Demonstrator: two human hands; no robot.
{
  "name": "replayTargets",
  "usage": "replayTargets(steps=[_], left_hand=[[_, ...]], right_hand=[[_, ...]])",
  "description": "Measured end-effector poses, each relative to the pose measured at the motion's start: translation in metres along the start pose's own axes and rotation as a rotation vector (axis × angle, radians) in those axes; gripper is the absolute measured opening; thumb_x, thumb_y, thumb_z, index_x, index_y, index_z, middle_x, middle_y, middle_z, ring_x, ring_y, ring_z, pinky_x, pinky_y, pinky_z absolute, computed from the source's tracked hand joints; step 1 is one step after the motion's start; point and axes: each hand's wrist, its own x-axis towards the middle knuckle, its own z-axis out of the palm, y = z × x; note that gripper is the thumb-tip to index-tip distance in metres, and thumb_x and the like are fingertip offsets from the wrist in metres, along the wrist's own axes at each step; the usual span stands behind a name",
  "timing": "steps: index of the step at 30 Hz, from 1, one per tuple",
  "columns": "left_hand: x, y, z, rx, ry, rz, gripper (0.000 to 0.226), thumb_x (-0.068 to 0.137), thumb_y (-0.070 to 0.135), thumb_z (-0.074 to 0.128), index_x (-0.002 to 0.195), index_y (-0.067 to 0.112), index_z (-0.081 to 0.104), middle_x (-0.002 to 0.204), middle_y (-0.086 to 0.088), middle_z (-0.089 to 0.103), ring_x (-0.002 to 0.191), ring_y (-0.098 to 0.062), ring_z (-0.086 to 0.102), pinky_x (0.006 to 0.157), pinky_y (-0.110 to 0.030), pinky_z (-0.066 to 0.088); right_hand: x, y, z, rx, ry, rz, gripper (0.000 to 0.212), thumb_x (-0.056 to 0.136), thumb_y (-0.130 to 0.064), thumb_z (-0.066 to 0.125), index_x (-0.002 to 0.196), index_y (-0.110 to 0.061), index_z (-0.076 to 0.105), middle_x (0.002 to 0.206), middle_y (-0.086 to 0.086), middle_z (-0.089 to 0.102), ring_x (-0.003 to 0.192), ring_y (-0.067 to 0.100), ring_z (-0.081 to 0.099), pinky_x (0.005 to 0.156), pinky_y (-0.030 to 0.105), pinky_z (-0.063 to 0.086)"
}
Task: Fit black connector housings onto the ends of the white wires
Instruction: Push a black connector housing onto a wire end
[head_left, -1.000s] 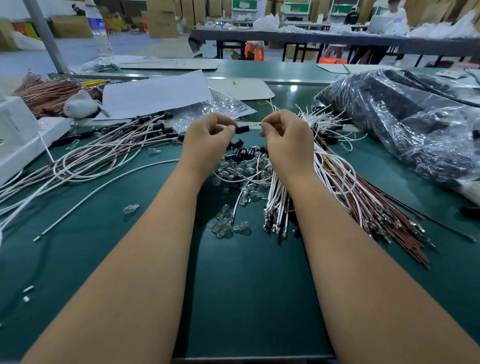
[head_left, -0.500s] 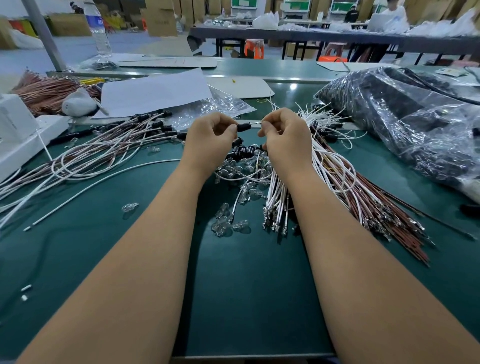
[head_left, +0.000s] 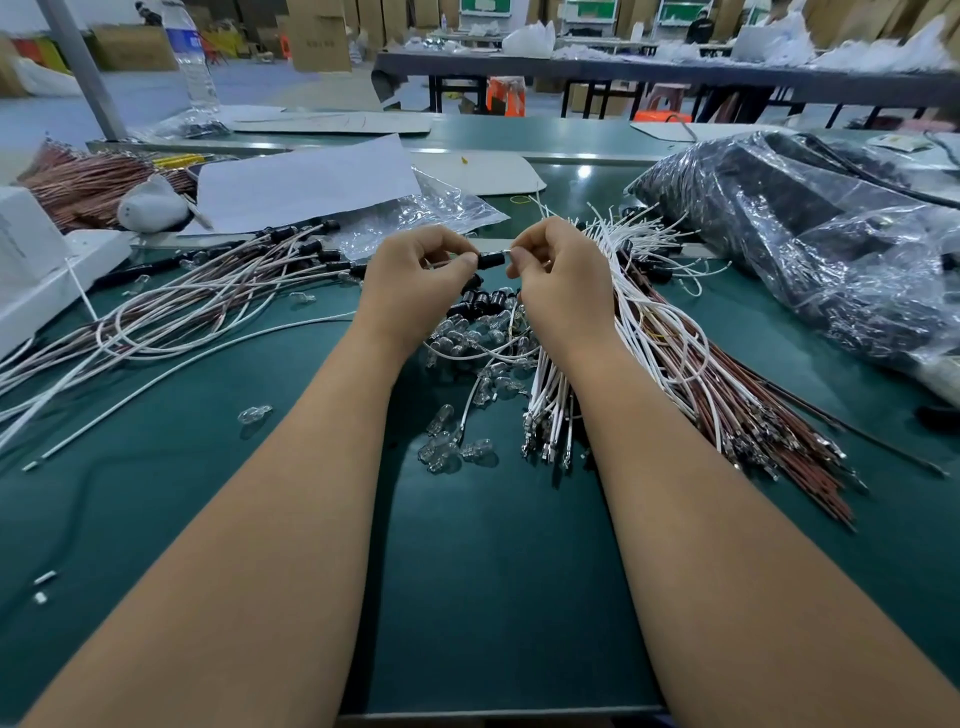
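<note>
Left hand (head_left: 423, 278) and right hand (head_left: 558, 283), raised over the green table (head_left: 483, 597) at mid-scene; the left thumb and forefinger pinch a black connector housing (head_left: 491, 260), and the curled right fingers pinch a white wire (head_left: 506, 358) at the housing's right end, the wire looping down beneath both wrists. Directly below the hands: loose black housings (head_left: 478, 301) and a scatter of clear glass bulbs (head_left: 447, 447). Just right of the right forearm: a fanned bundle of white and brown wires (head_left: 691, 364), metal terminals toward the near edge. Left: finished wires with black housings fitted (head_left: 223, 291), trailing to the left edge. Far right: a clear plastic bag of dark parts (head_left: 810, 244), close beside the wire bundle. Far left: a white box (head_left: 31, 270), a brown wire heap (head_left: 88, 182), a sheet of white paper (head_left: 306, 182) and a water bottle (head_left: 192, 62). Bare table surface lies between the forearms and along the near edge
</note>
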Motion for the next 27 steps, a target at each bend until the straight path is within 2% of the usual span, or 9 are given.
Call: replayTargets(steps=[8, 13, 17, 20, 23, 25, 27], left_hand=[[-0.001, -0.001, -0.002, -0.016, -0.012, 0.011, 0.008, 0.087, 0.015, 0.066, 0.082, 0.017, 0.071, 0.052, 0.001, 0.043, 0.048, -0.010, 0.033, 0.051, -0.020, 0.030], [-0.002, 0.002, 0.000, -0.046, -0.023, 0.008, 0.003, 0.086, 0.011, 0.069, 0.086, 0.011, 0.072, 0.067, -0.006, 0.063, 0.059, -0.012, 0.052, 0.059, -0.022, 0.045], [-0.001, 0.004, 0.002, -0.065, -0.019, -0.009, 0.002, 0.086, 0.008, 0.069, 0.086, 0.008, 0.071, 0.069, -0.002, 0.065, 0.061, -0.008, 0.056, 0.062, -0.019, 0.047], [-0.002, 0.005, 0.002, -0.089, -0.027, -0.021, 0.003, 0.086, 0.008, 0.068, 0.084, 0.008, 0.071, 0.066, -0.006, 0.061, 0.060, -0.013, 0.051, 0.059, -0.019, 0.043], [-0.001, 0.005, 0.001, -0.110, -0.023, -0.026, 0.003, 0.085, 0.010, 0.069, 0.083, 0.010, 0.071, 0.061, -0.003, 0.058, 0.057, -0.014, 0.048, 0.058, -0.022, 0.041], [0.000, 0.005, 0.001, -0.131, -0.013, -0.032, 0.003, 0.085, 0.011, 0.070, 0.082, 0.011, 0.072, 0.057, -0.001, 0.057, 0.057, -0.017, 0.047, 0.059, -0.025, 0.040], [0.001, 0.004, 0.001, -0.157, -0.021, -0.030, 0.002, 0.085, 0.010, 0.071, 0.082, 0.009, 0.071, 0.060, -0.009, 0.061, 0.061, -0.020, 0.050, 0.063, -0.029, 0.042]], right_hand=[[-0.001, -0.001, 0.001, -0.003, -0.002, -0.018, 0.012, 0.093, -0.013, 0.057, 0.084, -0.021, 0.058, 0.073, -0.010, 0.064, 0.073, 0.012, 0.061, 0.066, 0.030, 0.048], [0.000, 0.002, 0.000, 0.010, 0.011, -0.010, 0.011, 0.094, -0.014, 0.056, 0.086, -0.020, 0.059, 0.073, -0.010, 0.063, 0.068, 0.008, 0.057, 0.061, 0.024, 0.043], [0.000, 0.001, 0.001, 0.015, 0.004, -0.007, 0.012, 0.093, -0.013, 0.056, 0.085, -0.021, 0.058, 0.073, -0.010, 0.064, 0.068, 0.007, 0.058, 0.060, 0.022, 0.041], [-0.001, 0.000, 0.001, 0.036, -0.018, 0.004, 0.012, 0.094, -0.012, 0.055, 0.086, -0.020, 0.058, 0.076, -0.007, 0.065, 0.071, 0.013, 0.060, 0.065, 0.029, 0.048], [-0.003, -0.003, -0.001, 0.090, -0.032, 0.017, 0.014, 0.096, -0.009, 0.051, 0.088, -0.019, 0.058, 0.079, 0.000, 0.066, 0.069, 0.023, 0.061, 0.067, 0.039, 0.052], [-0.003, -0.006, -0.003, 0.147, -0.032, 0.037, 0.016, 0.098, -0.009, 0.047, 0.092, -0.020, 0.057, 0.081, 0.004, 0.066, 0.068, 0.025, 0.061, 0.066, 0.042, 0.053], [-0.003, -0.009, -0.003, 0.192, -0.058, 0.061, 0.012, 0.099, -0.012, 0.049, 0.098, -0.019, 0.058, 0.083, 0.008, 0.067, 0.068, 0.024, 0.062, 0.068, 0.042, 0.056]])
